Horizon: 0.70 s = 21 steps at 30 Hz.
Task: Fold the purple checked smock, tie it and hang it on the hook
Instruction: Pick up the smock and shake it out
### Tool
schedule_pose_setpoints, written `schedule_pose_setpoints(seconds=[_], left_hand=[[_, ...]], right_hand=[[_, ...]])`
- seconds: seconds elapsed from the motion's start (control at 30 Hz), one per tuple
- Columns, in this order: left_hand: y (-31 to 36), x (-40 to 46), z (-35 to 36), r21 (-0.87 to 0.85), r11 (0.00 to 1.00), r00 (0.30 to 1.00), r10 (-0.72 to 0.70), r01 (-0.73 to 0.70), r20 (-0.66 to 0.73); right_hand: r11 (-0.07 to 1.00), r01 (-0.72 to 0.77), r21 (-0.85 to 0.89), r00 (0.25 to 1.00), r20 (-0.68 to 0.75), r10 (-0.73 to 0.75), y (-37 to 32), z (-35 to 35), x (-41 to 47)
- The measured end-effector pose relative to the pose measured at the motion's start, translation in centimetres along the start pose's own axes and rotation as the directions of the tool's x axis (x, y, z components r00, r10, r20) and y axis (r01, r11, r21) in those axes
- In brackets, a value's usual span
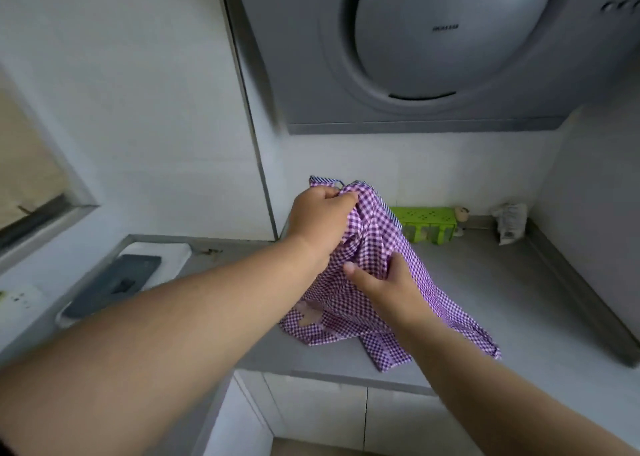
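The purple checked smock point(374, 247) is bunched and lifted above the grey counter point(485, 299), its lower part trailing onto the surface. My left hand point(318, 220) grips the top of the bundle, where a striped strap loop sticks out. My right hand point(384, 284) pinches the cloth lower down, at the middle of the bundle. No hook is in view.
A green plastic rack point(427, 223) and a small white packet point(510, 221) stand at the back of the counter. A dark phone point(117, 280) lies on a white cloth to the left. A grey range hood point(433, 50) hangs overhead. White cabinets sit below.
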<state>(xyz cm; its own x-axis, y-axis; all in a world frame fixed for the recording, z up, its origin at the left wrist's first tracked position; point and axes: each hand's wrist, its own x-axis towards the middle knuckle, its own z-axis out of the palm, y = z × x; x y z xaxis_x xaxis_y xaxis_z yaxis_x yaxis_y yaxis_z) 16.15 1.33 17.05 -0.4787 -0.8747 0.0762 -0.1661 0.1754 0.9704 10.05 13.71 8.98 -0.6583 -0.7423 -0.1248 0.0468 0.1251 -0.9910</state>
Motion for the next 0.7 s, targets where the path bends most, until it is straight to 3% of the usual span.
schedule_pose_setpoints(seconds=[0.1,0.2,0.27,0.4,0.53,0.63,0.7], left_hand=[[2.0,-2.5,-3.6,-0.040,0.998,0.997,0.044,-0.042,0.061],[4.2,-5.0,-7.2,-0.027,0.992,0.970,0.123,-0.120,0.209],[6.2,-6.9,-9.8,-0.023,0.988,0.932,0.150,-0.151,0.329],[9.6,-9.6,-14.2,-0.004,0.984,0.855,0.157,-0.178,0.493],[11.4,-9.9,-18.2,0.053,0.989,0.772,0.074,-0.138,0.632],[11.6,-9.6,-19.4,0.126,0.970,0.735,0.070,-0.209,0.674],[11.4,-10.4,-18.6,0.165,0.954,0.767,0.093,-0.252,0.635]], right_hand=[[0.985,0.162,-0.063,0.987,-0.013,-0.163,-2.6,2.8,-0.9],[0.970,0.226,0.093,0.974,0.000,-0.227,-6.1,4.6,-3.0],[0.958,0.208,0.198,0.976,0.028,-0.217,-8.1,5.4,-4.6],[0.961,0.135,0.242,0.990,0.012,-0.142,-11.1,5.9,-7.5],[0.960,0.069,0.272,0.976,0.181,-0.121,-12.9,5.4,-10.3],[0.964,0.067,0.256,0.957,0.257,-0.135,-13.6,4.9,-11.1],[0.970,0.076,0.231,0.942,0.301,-0.146,-13.9,4.4,-11.6]])
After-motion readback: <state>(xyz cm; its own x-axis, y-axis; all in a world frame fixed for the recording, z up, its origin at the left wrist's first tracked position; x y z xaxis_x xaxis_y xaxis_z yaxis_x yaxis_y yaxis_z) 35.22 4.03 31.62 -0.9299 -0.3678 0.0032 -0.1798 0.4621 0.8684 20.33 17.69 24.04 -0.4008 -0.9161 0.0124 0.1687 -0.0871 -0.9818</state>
